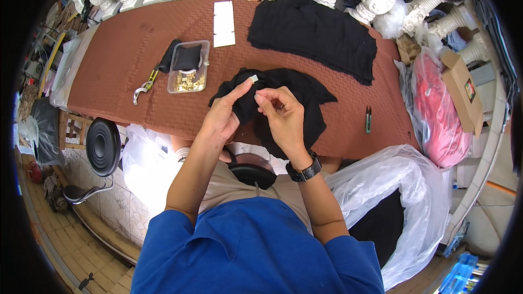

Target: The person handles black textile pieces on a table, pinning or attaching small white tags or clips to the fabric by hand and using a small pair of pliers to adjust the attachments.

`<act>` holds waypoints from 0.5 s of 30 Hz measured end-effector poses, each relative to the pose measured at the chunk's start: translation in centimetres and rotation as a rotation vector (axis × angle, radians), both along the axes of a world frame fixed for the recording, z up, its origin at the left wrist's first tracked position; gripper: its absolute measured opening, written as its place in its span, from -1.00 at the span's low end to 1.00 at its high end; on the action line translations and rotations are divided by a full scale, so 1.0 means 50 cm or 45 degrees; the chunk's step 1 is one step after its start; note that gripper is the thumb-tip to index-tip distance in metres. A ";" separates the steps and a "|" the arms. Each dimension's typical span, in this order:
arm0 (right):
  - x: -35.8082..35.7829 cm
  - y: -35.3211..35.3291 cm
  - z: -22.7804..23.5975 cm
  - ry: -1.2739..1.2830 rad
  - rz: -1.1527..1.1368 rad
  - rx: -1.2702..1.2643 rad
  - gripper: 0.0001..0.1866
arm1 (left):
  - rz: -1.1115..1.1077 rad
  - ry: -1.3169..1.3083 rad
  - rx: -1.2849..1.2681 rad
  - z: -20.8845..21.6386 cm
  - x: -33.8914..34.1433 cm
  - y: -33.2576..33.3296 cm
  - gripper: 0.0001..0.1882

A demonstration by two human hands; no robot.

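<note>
A black cloth (297,90) lies bunched near the front edge of the table, part of it hanging over. My left hand (222,117) is closed on its left side, fingers under the fabric. By the left thumb tip sits a small pale tag-like piece (254,78) against the black. My right hand (283,113) is close beside it, thumb and forefinger pinched together over the cloth; what they hold, if anything, is too small to make out. Left of the hands stands a clear plastic box (202,88) with small gold-coloured metal pieces (189,81) and a black pad (187,58).
Folded black fabric (313,35) and a white card (224,24) lie at the back of the brown-covered table (117,71). Green thread snips (368,120) lie right; a yellow-handled tool (147,85) lies left. A clear plastic bag (422,196) bulges at my right side.
</note>
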State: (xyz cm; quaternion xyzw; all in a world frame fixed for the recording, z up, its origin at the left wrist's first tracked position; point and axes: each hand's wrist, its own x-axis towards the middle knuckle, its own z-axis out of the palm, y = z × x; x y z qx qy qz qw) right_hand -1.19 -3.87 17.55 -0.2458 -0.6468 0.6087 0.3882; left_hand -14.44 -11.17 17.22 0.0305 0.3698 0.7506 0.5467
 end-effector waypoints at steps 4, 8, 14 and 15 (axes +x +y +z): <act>-0.003 -0.002 -0.009 -0.034 -0.088 0.128 -0.88 | -0.003 0.010 0.021 0.001 0.006 0.000 -0.65; -0.001 -0.003 -0.005 -0.057 -0.126 0.152 -0.87 | -0.039 -0.008 0.053 0.000 0.006 -0.001 -0.66; 0.002 -0.004 -0.004 -0.050 -0.132 0.185 -0.86 | -0.033 -0.014 0.059 -0.003 0.008 -0.002 -0.67; 0.002 -0.003 -0.004 -0.052 -0.135 0.193 -0.86 | -0.037 -0.019 0.068 -0.002 0.009 -0.002 -0.67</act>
